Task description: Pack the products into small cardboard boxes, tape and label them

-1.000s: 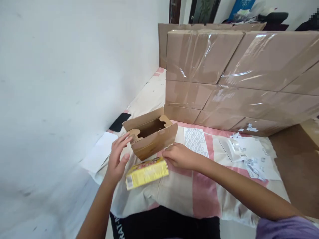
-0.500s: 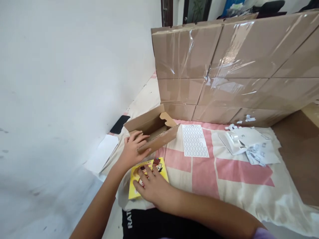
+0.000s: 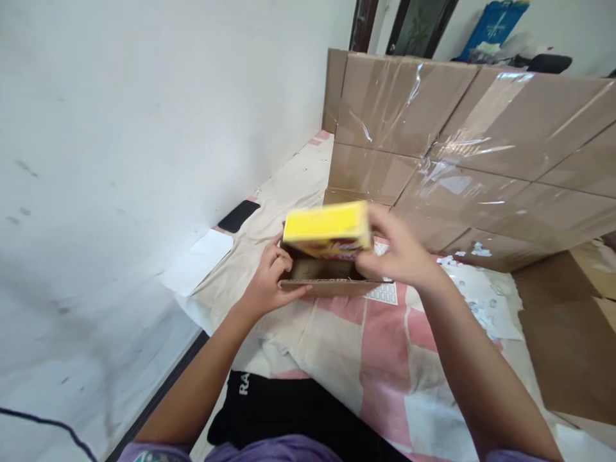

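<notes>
My right hand (image 3: 397, 250) grips a yellow box (image 3: 327, 222) by its right end, thumb in front and fingers behind. The box is slightly blurred and is held over the opening of a cardboard box (image 3: 332, 288). At the left end of that open box, my left hand (image 3: 276, 276) holds the wall, with the thumb along the front edge and the fingers curled at the side. Partly hidden behind the cardboard box and my right hand lies a sheet of printed labels (image 3: 385, 294).
Tall taped cardboard (image 3: 385, 115) stands at the back. A black phone (image 3: 239, 215) and white paper (image 3: 199, 260) lie by the wall at left. Paper scraps (image 3: 481, 295) are at right, beside a big brown carton (image 3: 568, 340). A pink and white cloth (image 3: 385, 366) covers the surface.
My right hand has taken hold of the yellow box and lifted it off the cloth to above the cardboard box. The cardboard box has turned, with my left hand still at its left end.
</notes>
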The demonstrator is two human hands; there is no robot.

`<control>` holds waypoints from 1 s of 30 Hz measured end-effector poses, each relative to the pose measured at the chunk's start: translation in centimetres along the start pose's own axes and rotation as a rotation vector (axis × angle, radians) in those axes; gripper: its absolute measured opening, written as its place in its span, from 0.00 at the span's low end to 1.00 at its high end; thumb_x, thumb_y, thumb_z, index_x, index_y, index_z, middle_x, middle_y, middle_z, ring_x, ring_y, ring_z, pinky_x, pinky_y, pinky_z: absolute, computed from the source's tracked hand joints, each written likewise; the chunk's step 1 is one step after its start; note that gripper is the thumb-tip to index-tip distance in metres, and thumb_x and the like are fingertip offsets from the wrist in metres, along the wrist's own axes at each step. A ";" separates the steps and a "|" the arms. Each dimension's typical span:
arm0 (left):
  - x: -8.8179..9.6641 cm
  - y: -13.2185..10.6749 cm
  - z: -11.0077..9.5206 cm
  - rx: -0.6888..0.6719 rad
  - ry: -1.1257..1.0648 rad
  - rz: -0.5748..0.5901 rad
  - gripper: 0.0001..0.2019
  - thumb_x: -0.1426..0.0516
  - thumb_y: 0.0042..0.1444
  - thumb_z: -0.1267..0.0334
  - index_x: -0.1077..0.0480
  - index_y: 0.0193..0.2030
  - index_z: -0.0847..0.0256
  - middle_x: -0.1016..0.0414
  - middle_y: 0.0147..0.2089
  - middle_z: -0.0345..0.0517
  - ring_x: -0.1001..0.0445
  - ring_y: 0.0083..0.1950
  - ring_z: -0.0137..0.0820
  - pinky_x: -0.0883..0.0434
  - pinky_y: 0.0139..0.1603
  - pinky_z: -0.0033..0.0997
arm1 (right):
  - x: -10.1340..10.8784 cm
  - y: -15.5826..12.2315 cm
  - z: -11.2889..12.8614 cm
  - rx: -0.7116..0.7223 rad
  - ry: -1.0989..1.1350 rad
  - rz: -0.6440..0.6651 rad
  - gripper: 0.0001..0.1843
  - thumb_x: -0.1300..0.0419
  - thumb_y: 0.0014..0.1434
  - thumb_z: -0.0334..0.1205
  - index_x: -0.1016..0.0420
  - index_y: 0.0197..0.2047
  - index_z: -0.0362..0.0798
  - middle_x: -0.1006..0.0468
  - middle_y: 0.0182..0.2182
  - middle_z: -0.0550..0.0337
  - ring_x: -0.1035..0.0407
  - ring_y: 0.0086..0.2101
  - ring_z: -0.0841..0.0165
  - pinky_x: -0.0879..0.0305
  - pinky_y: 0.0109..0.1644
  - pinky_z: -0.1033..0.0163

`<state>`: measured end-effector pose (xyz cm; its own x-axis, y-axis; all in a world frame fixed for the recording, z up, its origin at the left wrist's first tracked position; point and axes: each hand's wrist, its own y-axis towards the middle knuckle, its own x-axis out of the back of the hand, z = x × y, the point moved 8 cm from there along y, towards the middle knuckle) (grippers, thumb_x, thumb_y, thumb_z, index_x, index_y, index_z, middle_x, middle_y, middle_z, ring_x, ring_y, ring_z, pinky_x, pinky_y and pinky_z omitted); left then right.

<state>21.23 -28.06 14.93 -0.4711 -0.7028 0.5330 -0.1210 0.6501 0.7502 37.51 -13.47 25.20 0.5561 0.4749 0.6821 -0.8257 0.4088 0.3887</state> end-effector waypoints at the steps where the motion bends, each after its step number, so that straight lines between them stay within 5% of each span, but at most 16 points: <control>1: 0.2 -0.4 0.2 0.048 -0.040 -0.060 0.22 0.31 0.51 0.54 0.42 0.38 0.54 0.35 0.40 0.42 0.27 0.49 0.39 0.30 0.65 0.60 | -1.9 0.9 -0.3 -0.041 -0.084 0.169 0.34 0.39 0.52 0.38 0.34 0.63 0.52 0.21 0.50 0.52 0.26 0.48 0.54 0.28 0.48 0.53; 3: 0.6 -1.4 0.6 0.133 -0.109 -0.185 0.23 0.31 0.52 0.54 0.44 0.39 0.53 0.35 0.38 0.40 0.29 0.44 0.36 0.26 0.60 0.56 | -4.2 1.5 -0.9 -0.117 -0.199 0.409 0.28 0.39 0.51 0.35 0.30 0.58 0.52 0.20 0.47 0.56 0.25 0.43 0.58 0.31 0.40 0.60; 6: 0.7 -2.3 0.1 0.134 -0.132 -0.266 0.21 0.33 0.55 0.59 0.44 0.40 0.53 0.33 0.37 0.39 0.30 0.40 0.33 0.26 0.59 0.55 | -4.9 1.2 -1.0 -0.165 -0.276 0.557 0.27 0.38 0.50 0.31 0.27 0.55 0.54 0.19 0.46 0.58 0.25 0.38 0.61 0.35 0.35 0.63; 11: 0.2 -1.4 -1.5 0.057 -0.121 -0.221 0.17 0.35 0.56 0.61 0.42 0.41 0.53 0.34 0.38 0.39 0.28 0.43 0.34 0.31 0.66 0.62 | -4.9 0.4 0.6 -0.154 -0.552 0.597 0.31 0.38 0.50 0.26 0.26 0.58 0.53 0.17 0.44 0.51 0.25 0.35 0.58 0.39 0.33 0.60; 15: -0.2 -0.1 -2.8 -0.018 -0.167 -0.130 0.12 0.36 0.58 0.67 0.39 0.37 0.54 0.35 0.34 0.35 0.31 0.37 0.30 0.30 0.67 0.63 | -5.9 -0.7 0.5 -0.142 -0.644 0.628 0.46 0.39 0.52 0.24 0.40 0.74 0.52 0.17 0.39 0.49 0.23 0.35 0.55 0.37 0.33 0.58; 19: 0.1 0.2 -3.0 -0.028 -0.169 -0.128 0.09 0.38 0.59 0.70 0.36 0.35 0.56 0.36 0.33 0.34 0.32 0.36 0.28 0.31 0.67 0.63 | -6.1 -1.2 -0.8 -0.055 -0.350 0.612 0.39 0.44 0.66 0.33 0.46 0.76 0.64 0.23 0.60 0.56 0.24 0.52 0.57 0.31 0.50 0.57; 23: 0.0 -0.1 -2.6 -0.030 -0.189 -0.134 0.09 0.39 0.58 0.73 0.34 0.40 0.56 0.33 0.36 0.36 0.29 0.41 0.29 0.33 0.69 0.66 | -6.0 -2.2 -2.8 -0.128 -0.172 0.677 0.25 0.52 0.74 0.45 0.34 0.70 0.68 0.28 0.66 0.66 0.29 0.59 0.58 0.32 0.57 0.56; 26: -0.3 -0.3 -2.9 -0.056 -0.218 -0.096 0.10 0.40 0.58 0.74 0.34 0.42 0.56 0.29 0.38 0.38 0.26 0.44 0.31 0.35 0.70 0.67 | -6.3 -2.2 -4.1 -0.192 -0.274 0.701 0.30 0.45 0.70 0.47 0.39 0.73 0.69 0.23 0.61 0.60 0.22 0.47 0.56 0.30 0.46 0.57; 30: -1.0 -0.5 -3.2 -0.038 -0.289 0.016 0.09 0.40 0.58 0.73 0.36 0.40 0.57 0.23 0.48 0.48 0.34 0.69 0.48 0.36 0.67 0.67 | -7.2 -1.5 -4.7 -0.083 -0.349 0.703 0.37 0.38 0.62 0.38 0.37 0.73 0.63 0.19 0.54 0.55 0.23 0.42 0.59 0.34 0.39 0.61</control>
<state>24.59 -28.59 15.28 -0.7030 -0.5771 0.4156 -0.0812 0.6457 0.7593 35.19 -13.81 16.81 -0.1669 0.3768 0.9111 -0.9554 0.1667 -0.2439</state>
